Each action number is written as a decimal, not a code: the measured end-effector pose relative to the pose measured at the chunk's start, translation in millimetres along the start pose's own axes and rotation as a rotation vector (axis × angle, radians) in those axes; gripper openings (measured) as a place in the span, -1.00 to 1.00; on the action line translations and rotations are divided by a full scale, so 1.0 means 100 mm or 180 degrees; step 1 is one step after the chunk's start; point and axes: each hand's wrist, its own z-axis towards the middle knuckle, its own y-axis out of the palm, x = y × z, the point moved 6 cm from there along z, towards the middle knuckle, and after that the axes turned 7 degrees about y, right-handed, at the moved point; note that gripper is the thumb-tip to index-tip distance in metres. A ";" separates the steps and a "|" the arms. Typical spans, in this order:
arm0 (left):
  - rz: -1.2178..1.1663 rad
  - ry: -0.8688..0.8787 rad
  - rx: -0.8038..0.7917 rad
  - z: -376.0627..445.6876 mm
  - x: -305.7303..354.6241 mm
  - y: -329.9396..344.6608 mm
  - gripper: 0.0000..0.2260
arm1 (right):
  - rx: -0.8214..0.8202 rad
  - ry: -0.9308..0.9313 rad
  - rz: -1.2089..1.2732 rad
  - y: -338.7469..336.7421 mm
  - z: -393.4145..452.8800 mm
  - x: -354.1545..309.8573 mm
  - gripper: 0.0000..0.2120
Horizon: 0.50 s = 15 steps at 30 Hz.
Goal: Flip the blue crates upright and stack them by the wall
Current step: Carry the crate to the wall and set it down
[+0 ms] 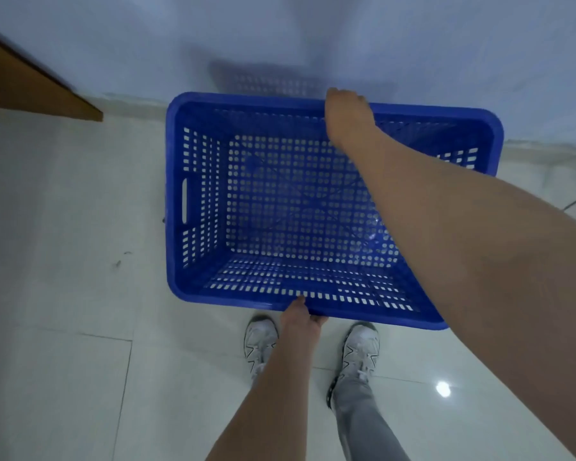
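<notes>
The right forearm reaches across an upright blue crate point(300, 207), right hand point(346, 116) closed over its far rim beside the wall point(280, 34). The left hand point(301, 316) grips the near rim. White sneakers point(361, 347) stand on the tiled floor point(64, 261) just below the crate.

The crate point(193, 201) stood upright, open side up, close to the wall point(313, 34), with the person's shoes point(260, 341) just before its near rim. The left hand point(301, 316) was at the near rim, the right hand point(346, 118) on the far rim. A wooden panel point(24, 84) lay at the far left, along the floor point(64, 227).
</notes>
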 end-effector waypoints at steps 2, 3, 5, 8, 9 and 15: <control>-0.0011 -0.0024 0.0058 0.11 -0.01 0.01 -0.84 | -0.0105 -0.0019 -0.0016 0.15 0.07 0.01 -0.60; -0.0015 -0.0027 0.0079 0.16 -0.02 0.02 -0.83 | -0.0190 -0.0002 -0.0008 0.23 0.10 0.04 -0.60; -0.0046 -0.0003 0.0123 0.25 -0.06 0.03 -0.79 | -0.0357 0.0091 0.0051 0.39 0.16 0.12 -0.60; 0.0025 0.0060 0.0107 0.34 -0.06 0.08 -0.79 | -0.0457 0.0131 0.0178 0.56 0.25 0.18 -0.50; 0.0039 0.0099 0.0135 0.34 -0.03 0.11 -0.78 | -0.0515 0.0130 0.0241 0.60 0.27 0.18 -0.41; 0.0089 0.0301 0.0198 0.35 0.10 0.37 -0.78 | -0.0796 0.0281 0.0794 0.63 0.29 0.24 -0.23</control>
